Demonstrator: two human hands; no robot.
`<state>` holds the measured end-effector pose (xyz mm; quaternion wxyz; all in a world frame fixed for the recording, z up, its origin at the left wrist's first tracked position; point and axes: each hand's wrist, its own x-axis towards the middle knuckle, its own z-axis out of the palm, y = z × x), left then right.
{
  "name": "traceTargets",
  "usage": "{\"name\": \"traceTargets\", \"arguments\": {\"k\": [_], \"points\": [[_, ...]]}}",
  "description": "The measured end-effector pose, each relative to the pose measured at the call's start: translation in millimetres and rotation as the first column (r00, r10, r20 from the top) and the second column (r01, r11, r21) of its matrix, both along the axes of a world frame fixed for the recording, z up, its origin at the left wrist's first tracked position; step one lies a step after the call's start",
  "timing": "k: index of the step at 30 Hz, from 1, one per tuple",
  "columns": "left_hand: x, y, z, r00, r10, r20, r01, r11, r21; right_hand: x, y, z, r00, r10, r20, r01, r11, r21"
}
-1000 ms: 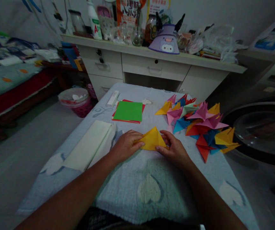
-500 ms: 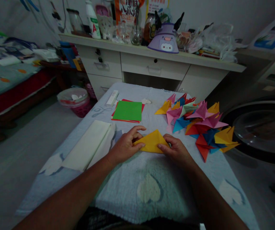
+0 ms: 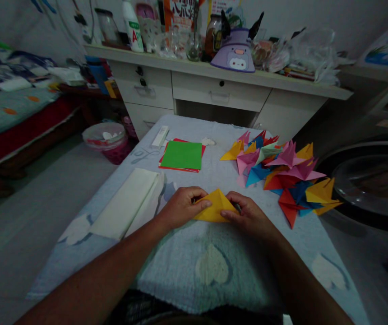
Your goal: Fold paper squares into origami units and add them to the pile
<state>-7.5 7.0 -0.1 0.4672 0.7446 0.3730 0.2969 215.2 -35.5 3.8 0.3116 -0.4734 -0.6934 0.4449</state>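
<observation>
We've got left hand (image 3: 186, 206) and right hand (image 3: 248, 212) both pinching folded yellow paper (image 3: 218, 201), just below frame centre, fingers nearly closed

Folded sheet (image 3: 218, 205) before paper stack (image 3: 182, 155), left of paper figures (image 3: 282, 181).

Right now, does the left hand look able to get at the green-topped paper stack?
Probably yes: the paper stack lies just beyond the left hand, with nothing visible standing between them. But that hand holds the folded yellow paper, so it would likely have to let go first.
</observation>
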Motion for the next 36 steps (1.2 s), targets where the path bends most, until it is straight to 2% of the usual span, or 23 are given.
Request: {"name": "traceTargets", "arguments": {"k": [5, 13, 26, 36], "points": [[0.6, -1.7, -1.6, 0.998, -0.062, 0.026, 0.065, 0.990, -0.126, -1.5, -1.8, 4.7, 0.992, 0.007, -0.127, -0.020, 0.995, -0.102], [1.1, -2.2, -1.7, 0.996, -0.089, 0.010, 0.090, 0.986, -0.137, -3.7, -3.8, 1.1, 0.978, -0.058, -0.200, 0.001, 0.961, -0.275], [1.7, -3.0, -1.4, 0.997, -0.077, 0.017, 0.079, 0.983, -0.164, -4.5, -5.6, 1.3, 0.971, -0.075, -0.228, -0.007, 0.940, -0.341], [1.0, -3.2, -1.2, 0.996, -0.092, 0.024, 0.094, 0.979, -0.181, -4.6, -5.5, 1.2, 0.975, -0.078, -0.210, 0.006, 0.946, -0.324]]}}
